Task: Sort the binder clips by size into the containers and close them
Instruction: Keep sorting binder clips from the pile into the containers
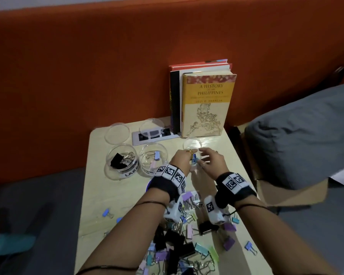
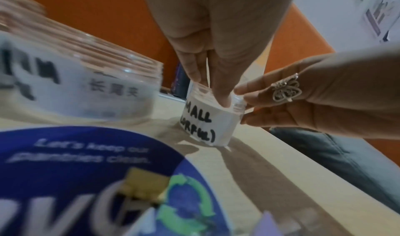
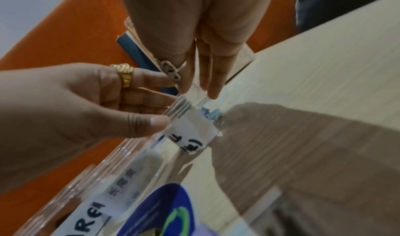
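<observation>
A small clear jar (image 1: 194, 163) labelled "SMALL" stands on the table with blue clips inside, its mouth uncovered. My left hand (image 1: 187, 155) pinches the small jar (image 3: 190, 125) between thumb and fingers. My right hand (image 1: 205, 155) reaches in from the right, its straight fingertips (image 3: 213, 92) touching the jar's (image 2: 207, 118) rim. The jar's lid (image 1: 193, 143) lies just behind. A large jar (image 1: 122, 161) holds black clips. A medium jar (image 1: 153, 159) holds pastel clips. The unsorted clip pile (image 1: 187, 245) lies under my forearms.
Two clear lids (image 1: 116, 132) (image 1: 151, 126) lie behind the bigger jars, beside a socket panel (image 1: 168, 134). Books (image 1: 205, 104) stand against the orange wall. A grey cushion (image 1: 298, 135) sits right of the table. A blue round sticker (image 2: 86, 162) marks the tabletop.
</observation>
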The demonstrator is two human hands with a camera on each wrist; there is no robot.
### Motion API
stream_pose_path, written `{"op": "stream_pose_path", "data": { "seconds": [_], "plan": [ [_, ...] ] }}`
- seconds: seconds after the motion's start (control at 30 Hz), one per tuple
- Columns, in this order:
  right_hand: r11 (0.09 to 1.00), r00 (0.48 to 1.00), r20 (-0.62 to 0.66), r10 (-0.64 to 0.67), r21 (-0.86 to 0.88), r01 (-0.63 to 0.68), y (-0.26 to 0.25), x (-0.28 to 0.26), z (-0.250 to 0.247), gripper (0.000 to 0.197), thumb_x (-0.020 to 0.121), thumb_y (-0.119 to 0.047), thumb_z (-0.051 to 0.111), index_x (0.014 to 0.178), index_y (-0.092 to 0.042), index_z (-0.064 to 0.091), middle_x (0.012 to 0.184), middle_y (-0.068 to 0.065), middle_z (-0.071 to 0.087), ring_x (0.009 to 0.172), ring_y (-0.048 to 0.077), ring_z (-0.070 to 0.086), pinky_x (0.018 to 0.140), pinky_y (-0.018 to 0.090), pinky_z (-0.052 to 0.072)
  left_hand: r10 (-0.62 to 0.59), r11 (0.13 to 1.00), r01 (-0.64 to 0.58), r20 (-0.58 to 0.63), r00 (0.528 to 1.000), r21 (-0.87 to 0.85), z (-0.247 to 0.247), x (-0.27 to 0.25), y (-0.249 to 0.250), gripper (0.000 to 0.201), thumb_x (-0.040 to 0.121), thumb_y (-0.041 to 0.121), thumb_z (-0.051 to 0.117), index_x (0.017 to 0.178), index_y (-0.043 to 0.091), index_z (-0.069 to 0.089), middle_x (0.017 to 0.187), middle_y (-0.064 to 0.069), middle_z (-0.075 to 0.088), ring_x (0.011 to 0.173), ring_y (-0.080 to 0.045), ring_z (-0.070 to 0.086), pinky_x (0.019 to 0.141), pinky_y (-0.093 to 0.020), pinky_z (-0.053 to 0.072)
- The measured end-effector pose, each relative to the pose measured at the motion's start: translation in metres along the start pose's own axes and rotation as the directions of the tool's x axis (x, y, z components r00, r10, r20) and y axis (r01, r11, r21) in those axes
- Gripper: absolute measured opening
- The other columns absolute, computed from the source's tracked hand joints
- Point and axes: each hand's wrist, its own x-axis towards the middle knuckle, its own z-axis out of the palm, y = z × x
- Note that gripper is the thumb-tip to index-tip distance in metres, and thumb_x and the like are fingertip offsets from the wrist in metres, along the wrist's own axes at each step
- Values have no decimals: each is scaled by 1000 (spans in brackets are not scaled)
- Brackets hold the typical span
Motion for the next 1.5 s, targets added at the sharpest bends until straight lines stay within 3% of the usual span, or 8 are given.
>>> {"op": "stream_pose_path", "data": {
  "seconds": [0.17,0.33,0.43,0.57,0.73,0.9,1.0,1.5],
  "plan": [
    [998,988,147,-37,48,31,-16,1,18,51,87,5,50,135,-10,42,131,17,55,114,30,57,98,33,45,39,999,-37,-76,996,32,-14,-15,-34,66,81,-17,48,139,15,44,149,-5,36,138,-22,35,115,-28,30],
    [983,987,96,-126,-124,138,-15,-14,29,42,82,3,58,122,-8,54,120,19,54,103,32,58,87,34,51,119,990,-101,-194,974,103,-37,-68,-60,35,92,2,52,123,15,60,137,3,46,132,-15,35,114,-24,23],
    [969,968,177,-177,-144,203,-18,-38,43,25,79,5,60,101,-6,65,108,14,57,91,26,58,70,11,42,19,997,-7,-163,987,75,-36,-104,-89,29,87,8,62,114,16,65,125,2,52,122,-15,41,108,-33,39],
    [898,856,473,-209,-254,360,-31,-62,73,29,77,-2,64,105,-10,65,123,16,57,117,30,52,94,29,43,-253,967,247,-141,957,-62,-27,-141,-134,38,75,7,75,111,16,65,114,3,45,113,-15,52,102,-31,48],
    [876,863,467,-192,-315,365,-50,-69,95,36,86,-6,54,121,-14,55,136,12,43,127,29,41,102,34,38,-378,897,403,-156,913,185,-24,-170,-164,55,77,36,73,128,33,54,137,4,37,125,-21,36,105,-33,36],
    [719,634,726,-265,-290,631,-72,-72,113,55,84,4,50,136,-13,42,146,8,37,131,28,37,109,37,34,-375,919,382,-82,923,99,-17,-181,-165,66,76,31,75,135,28,46,136,1,37,125,-22,36,111,-34,34],
    [590,559,802,-209,-353,726,-74,-75,122,55,83,-1,56,135,-10,41,142,11,42,128,31,38,108,41,36,-373,919,379,-66,925,112,-10,-183,-162,76,71,35,78,137,29,42,134,1,35,125,-23,35,110,-36,34],
    [468,690,719,-86,-582,665,-79,-70,120,30,85,-5,58,115,-2,61,115,21,56,118,32,48,98,33,39,-351,926,355,-56,935,126,7,-155,-163,31,76,21,75,105,14,64,117,-9,47,112,-29,46,100,-35,45]
  ]
}}
